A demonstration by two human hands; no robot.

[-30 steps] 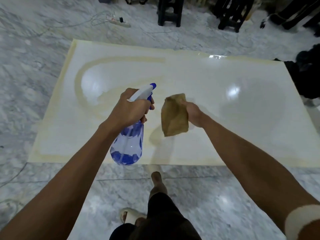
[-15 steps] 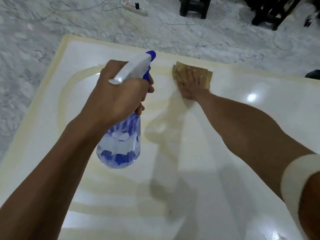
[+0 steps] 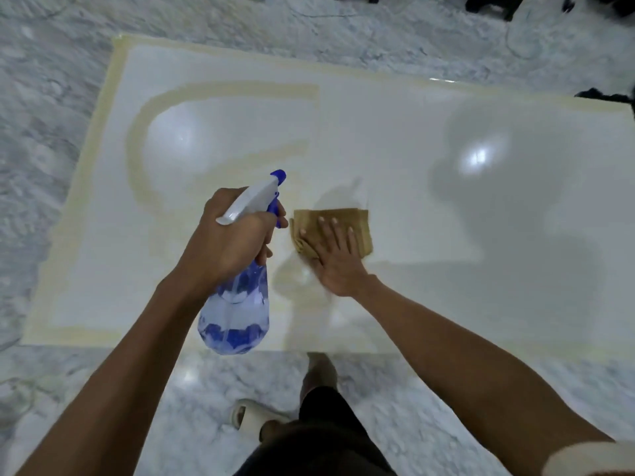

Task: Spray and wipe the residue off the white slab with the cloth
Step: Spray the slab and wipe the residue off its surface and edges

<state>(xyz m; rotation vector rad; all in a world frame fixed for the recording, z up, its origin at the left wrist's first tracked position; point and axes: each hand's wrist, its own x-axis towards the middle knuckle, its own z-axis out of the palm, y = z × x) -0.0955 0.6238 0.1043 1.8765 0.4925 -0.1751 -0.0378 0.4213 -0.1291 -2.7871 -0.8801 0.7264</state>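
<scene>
white slab [image 3: 412,139] on floor, long axis left-right; residue band [image 3: 137,159] curving up-left of both hands; spray bottle [image 3: 237,304] gripped in left hand [image 3: 226,242]; cloth [image 3: 357,228] pinned flat under right hand's [image 3: 338,266] spread fingers [image 3: 331,231], nearer.

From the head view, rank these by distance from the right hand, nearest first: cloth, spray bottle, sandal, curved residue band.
1. cloth: flat under the right hand.
2. spray bottle: just left, in the left hand's grip.
3. curved residue band: far left on the slab.
4. sandal: on the floor, below the slab.
</scene>
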